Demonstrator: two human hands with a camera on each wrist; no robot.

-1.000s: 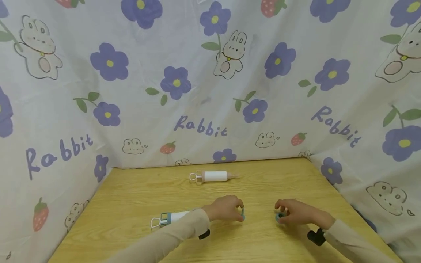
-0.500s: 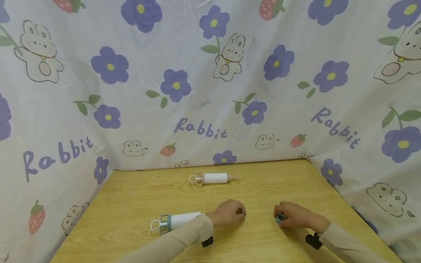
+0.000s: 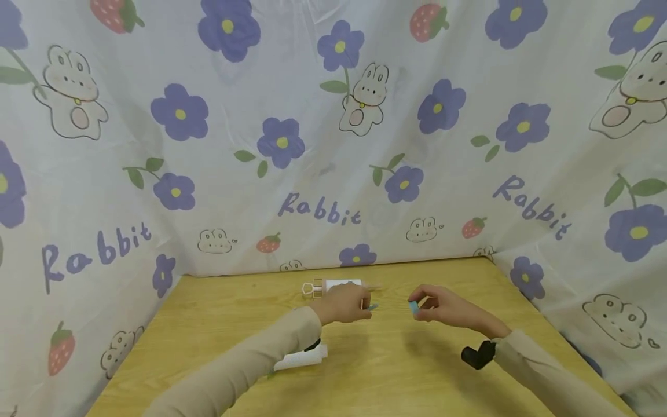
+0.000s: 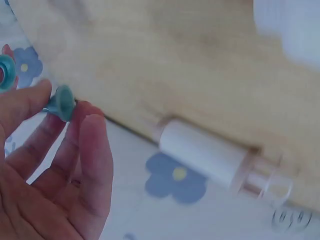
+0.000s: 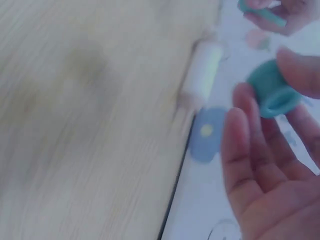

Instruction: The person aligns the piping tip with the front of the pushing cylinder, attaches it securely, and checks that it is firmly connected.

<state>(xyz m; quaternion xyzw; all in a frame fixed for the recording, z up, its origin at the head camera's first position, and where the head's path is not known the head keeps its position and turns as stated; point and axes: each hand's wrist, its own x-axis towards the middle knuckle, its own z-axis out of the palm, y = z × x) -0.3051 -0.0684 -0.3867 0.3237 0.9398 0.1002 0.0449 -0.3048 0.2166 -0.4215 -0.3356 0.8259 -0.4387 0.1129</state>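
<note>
Between thumb and fingers, my left hand [image 3: 346, 304] pinches a small teal nozzle [image 4: 64, 104] with a wide round flange and a narrow stem. My right hand [image 3: 445, 307] holds a teal ring-shaped cap [image 5: 274, 90] by its sides, with its opening showing in the right wrist view. Both hands are raised above the table, facing each other with a gap between the two teal parts. Under the left forearm lies a large syringe [image 3: 302, 359] with a white barrel; the sleeve hides its handle end.
A second large syringe [image 3: 319, 287] with pink fittings and a white loop handle lies farther back, partly behind the left hand. The wooden table [image 3: 234, 307] ends at a hanging cloth [image 3: 312, 168] printed with flowers and rabbits.
Both hands have lifted off the table with the teal parts and moved away from me, and the right hand has also come left, closer to the left one.
</note>
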